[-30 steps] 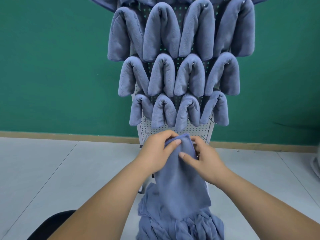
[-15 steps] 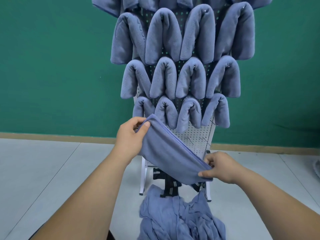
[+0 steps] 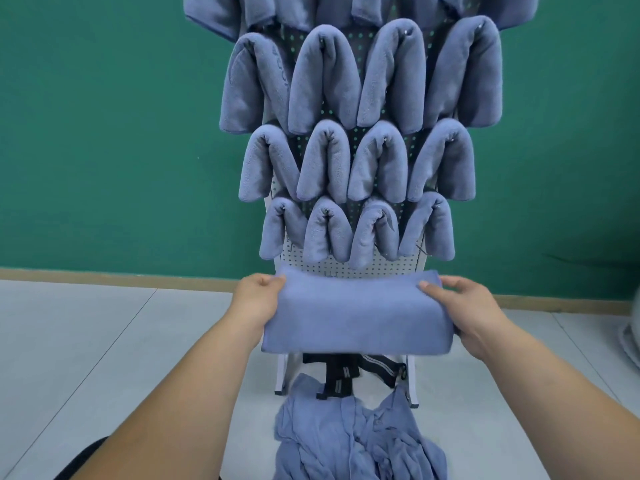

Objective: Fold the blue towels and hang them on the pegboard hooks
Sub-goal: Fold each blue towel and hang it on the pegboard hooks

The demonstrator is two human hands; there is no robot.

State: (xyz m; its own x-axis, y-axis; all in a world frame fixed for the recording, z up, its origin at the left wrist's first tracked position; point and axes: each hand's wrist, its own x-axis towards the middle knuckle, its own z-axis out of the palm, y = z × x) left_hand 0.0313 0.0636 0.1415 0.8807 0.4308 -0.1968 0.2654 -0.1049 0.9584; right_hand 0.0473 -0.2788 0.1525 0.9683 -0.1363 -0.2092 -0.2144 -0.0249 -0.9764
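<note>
Here, the towel: a folded blue towel (image 3: 356, 317) is held level in front of the pegboard (image 3: 346, 266), across its bare lower strip and just below its bottom row of hung towels (image 3: 325, 157).
Left hand: the left hand (image 3: 258, 299) grips the towel's left end, fingers curled round the edge.
Right hand: the right hand (image 3: 464, 306) clamps the right end, thumb lying on top.
Step in hand: probably squaring the fold before it goes to a hook.
Doing it well: keep both ends taut and level so the layers stay aligned. Then find the middle and drape it so both halves fall evenly, like the arches above. A slack grip would probably let the fold slide open.
Free hook: cannot be told on the bare strip.
Pegboard load: three full rows of four draped towels, with more cut off at the top.
Containers: no basket or bin shows. The loose towels (image 3: 356, 441) lie heaped on the floor (image 3: 104, 341) at the pegboard's foot.
</note>
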